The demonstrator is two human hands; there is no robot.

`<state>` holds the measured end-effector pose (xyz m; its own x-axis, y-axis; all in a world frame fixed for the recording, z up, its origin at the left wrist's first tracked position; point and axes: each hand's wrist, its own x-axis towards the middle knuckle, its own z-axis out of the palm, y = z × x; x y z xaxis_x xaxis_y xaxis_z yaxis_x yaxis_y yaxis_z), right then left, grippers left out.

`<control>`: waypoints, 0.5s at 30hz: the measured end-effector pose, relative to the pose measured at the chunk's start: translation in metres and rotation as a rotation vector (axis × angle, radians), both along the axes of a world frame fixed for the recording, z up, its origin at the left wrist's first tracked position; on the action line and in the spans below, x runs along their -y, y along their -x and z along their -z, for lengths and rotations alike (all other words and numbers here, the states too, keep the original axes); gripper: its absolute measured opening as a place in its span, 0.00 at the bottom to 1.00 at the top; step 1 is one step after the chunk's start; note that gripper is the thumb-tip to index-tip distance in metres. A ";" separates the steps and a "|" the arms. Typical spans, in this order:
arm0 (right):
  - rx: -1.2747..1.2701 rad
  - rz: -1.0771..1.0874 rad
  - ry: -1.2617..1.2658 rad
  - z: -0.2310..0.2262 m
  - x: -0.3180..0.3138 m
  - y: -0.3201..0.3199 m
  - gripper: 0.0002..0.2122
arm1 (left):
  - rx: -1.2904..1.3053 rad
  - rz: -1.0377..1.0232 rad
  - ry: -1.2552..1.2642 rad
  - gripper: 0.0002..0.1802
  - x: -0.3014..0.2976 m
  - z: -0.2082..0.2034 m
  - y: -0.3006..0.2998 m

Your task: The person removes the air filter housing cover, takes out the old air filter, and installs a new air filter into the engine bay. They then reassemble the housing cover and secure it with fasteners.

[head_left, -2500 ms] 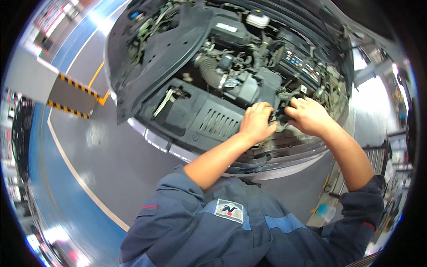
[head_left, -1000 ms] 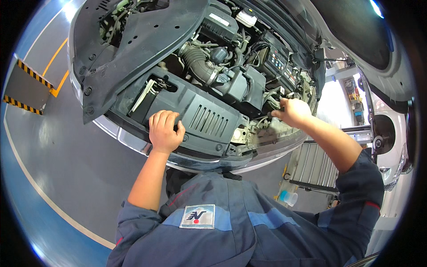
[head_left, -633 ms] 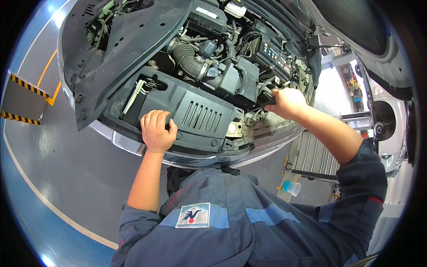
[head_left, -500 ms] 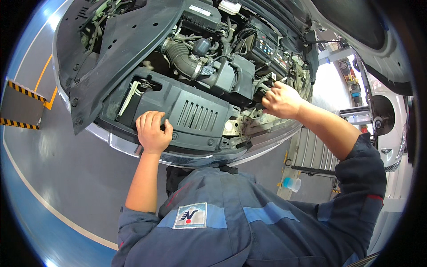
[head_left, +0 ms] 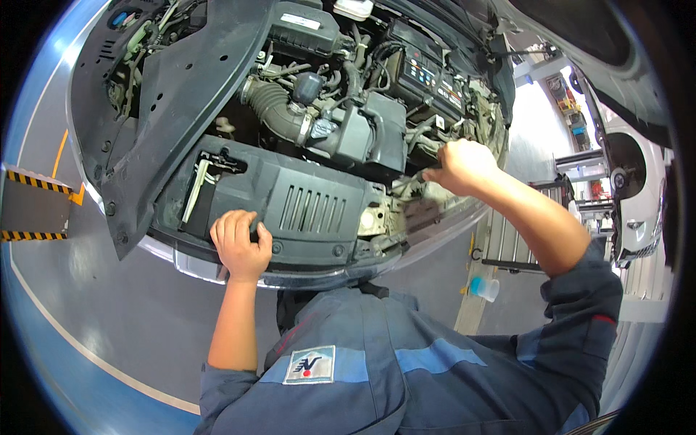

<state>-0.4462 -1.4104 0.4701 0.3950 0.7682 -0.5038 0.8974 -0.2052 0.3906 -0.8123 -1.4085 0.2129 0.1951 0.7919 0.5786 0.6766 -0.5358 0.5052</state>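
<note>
My left hand lies on the front edge of the black slotted plastic cover at the front of a car's engine bay. Its fingers are stretched out, thumb apart, and it holds nothing. Over at the right front corner of the bay, my right hand is closed, the fingers curled inward beside hoses and metal brackets. Whatever may be in that grip is hidden by the hand itself. A black battery sits just beyond it, and a ribbed intake hose runs behind the cover.
A black fender cover drapes over the left side. The raised hood hangs at upper right. A cup stands below the bumper, near a metal rack. Another car is at right; striped barriers stand at left.
The view has shifted slightly, so the engine bay sits a little further left. My right hand stays closed at the same corner, slightly turned; my left hand still rests on the cover.
</note>
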 end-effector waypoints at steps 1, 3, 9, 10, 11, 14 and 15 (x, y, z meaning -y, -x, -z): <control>0.030 -0.037 0.005 -0.012 -0.006 0.006 0.25 | -0.005 0.005 0.005 0.15 0.000 -0.001 0.000; -0.037 -0.107 -0.095 -0.051 -0.017 0.011 0.23 | -0.013 -0.004 0.019 0.13 -0.001 -0.002 -0.001; -0.358 -0.145 -0.557 -0.097 -0.079 -0.017 0.20 | -0.006 0.034 -0.012 0.12 -0.006 -0.003 -0.001; -0.368 -0.165 -0.641 -0.087 -0.092 -0.023 0.20 | -0.008 0.037 0.002 0.11 -0.006 -0.003 -0.001; -0.424 -0.224 -0.722 -0.072 -0.107 -0.029 0.20 | -0.022 0.037 0.002 0.11 -0.006 -0.003 0.000; -0.475 -0.454 -0.728 -0.038 -0.145 -0.046 0.17 | -0.087 0.051 0.056 0.11 -0.006 -0.004 0.003; -0.464 -0.494 -0.714 -0.027 -0.152 -0.051 0.16 | -0.111 0.057 0.069 0.10 -0.006 -0.004 0.004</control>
